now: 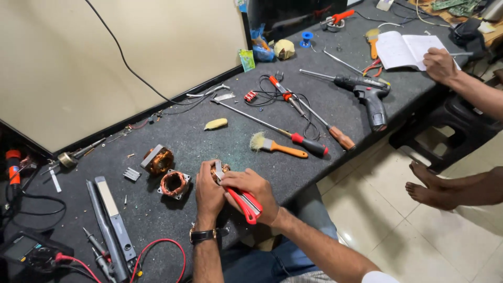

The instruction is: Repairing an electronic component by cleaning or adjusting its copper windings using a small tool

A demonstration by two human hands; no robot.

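Copper-wound motor part [222, 170] is held at the near edge of the dark tabletop [209, 141], gripped from the left by the left hand [208, 195], whose fingers are closed around it. Red-handled pliers [243, 203] are clasped in the right hand [250, 189], the fingers wrapped over the handles and the metal tip pressed against the part. Two further copper coil pieces are counted just to the left: one in a metal frame [158, 159] and one ring-shaped stator [174, 184]. Two brushes are seen, one with an orange handle [276, 146] near the middle and one [372, 41] by the open notebook [406, 50]. Two long screwdrivers are laid across the middle, one with a red-and-black handle [309, 144] and one with a brown handle [340, 137]. One cordless drill [367, 91] lies toward the far right edge. One multimeter [29, 251] sits at the near left corner, with red leads [157, 251] trailing from it. A second person's hand [439, 64] rests on the notebook. No container with visible contents can be made out on the tabletop.
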